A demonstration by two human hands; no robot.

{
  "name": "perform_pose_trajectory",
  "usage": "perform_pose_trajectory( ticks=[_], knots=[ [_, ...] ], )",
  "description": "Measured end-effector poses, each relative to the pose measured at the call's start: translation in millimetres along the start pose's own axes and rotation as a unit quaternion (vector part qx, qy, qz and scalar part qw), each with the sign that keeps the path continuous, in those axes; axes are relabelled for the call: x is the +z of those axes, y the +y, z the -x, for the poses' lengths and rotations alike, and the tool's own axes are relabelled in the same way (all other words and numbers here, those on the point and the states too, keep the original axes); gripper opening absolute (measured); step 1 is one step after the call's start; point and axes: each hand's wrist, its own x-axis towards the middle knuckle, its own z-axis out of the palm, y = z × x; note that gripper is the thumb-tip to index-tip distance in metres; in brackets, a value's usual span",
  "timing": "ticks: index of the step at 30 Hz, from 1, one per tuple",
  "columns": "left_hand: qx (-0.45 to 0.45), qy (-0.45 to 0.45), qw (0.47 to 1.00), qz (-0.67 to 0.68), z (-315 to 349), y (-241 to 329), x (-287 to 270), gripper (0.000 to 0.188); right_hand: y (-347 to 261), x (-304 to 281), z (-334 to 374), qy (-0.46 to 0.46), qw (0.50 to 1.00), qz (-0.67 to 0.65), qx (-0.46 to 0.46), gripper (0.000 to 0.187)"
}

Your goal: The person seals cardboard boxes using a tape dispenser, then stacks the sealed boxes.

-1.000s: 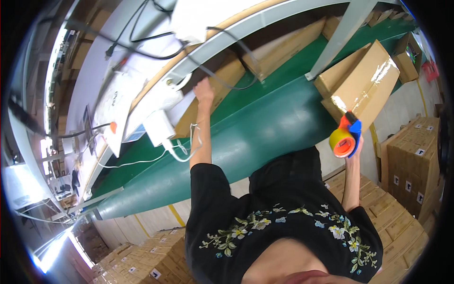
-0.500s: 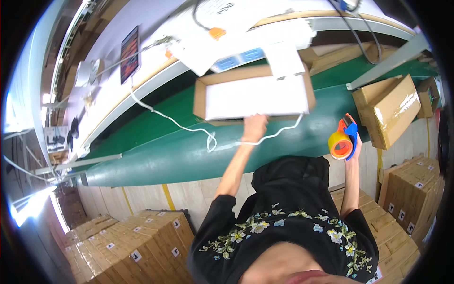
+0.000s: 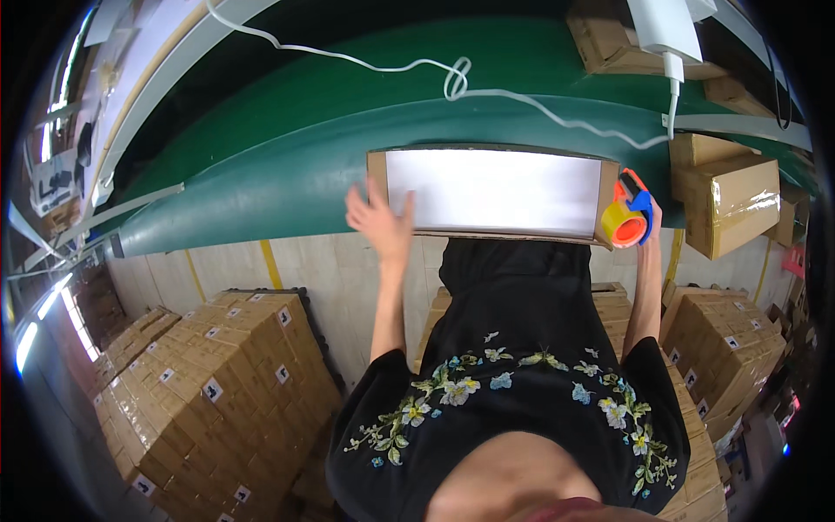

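Observation:
A long open cardboard box [image 3: 377, 165] lies at the near edge of the green work surface, close to my body. Something flat and white [image 3: 496, 191] fills its inside. At the box's left end my left hand [image 3: 381, 222] is open with fingers spread, holding nothing; whether the fingertips touch the wall, I cannot tell. My right hand [image 3: 654, 224] grips an orange and blue tape dispenser [image 3: 642, 207] by its far side. Its roll of yellow tape [image 3: 617, 222] faces the box's right end, and the dispenser partly covers that corner.
A white cable [image 3: 557, 117] with a loop runs across the green surface [image 3: 261, 174] to a white device [image 3: 665, 30]. Another carton [image 3: 735, 204], taped, stands at the right. Stacked cartons [image 3: 217, 391] fill the floor at the lower left, more cartons [image 3: 726, 357] at the right.
The box has come nearer my body, away from the cable and the white device. My left hand has let go of its near edge and moved to its left end. The dispenser stays in my right hand.

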Motion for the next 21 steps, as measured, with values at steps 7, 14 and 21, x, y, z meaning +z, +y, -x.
perform_pose_trajectory(
  ticks=[7,14,21],
  knots=[
    [-0.041,-0.393,0.915,0.085,20,-46,5,0.075,-8,4,-12,0.034,0.994,0.077,0.065,0.036],
    [0.042,-0.402,0.91,0.09,8,-41,5,0.077,54,115,-48,-0.048,0.958,0.247,0.139,0.034],
    [0.107,-0.375,0.902,0.185,-7,-37,-9,0.091,40,103,-39,-0.067,0.939,0.314,0.125,0.033]
  ],
)
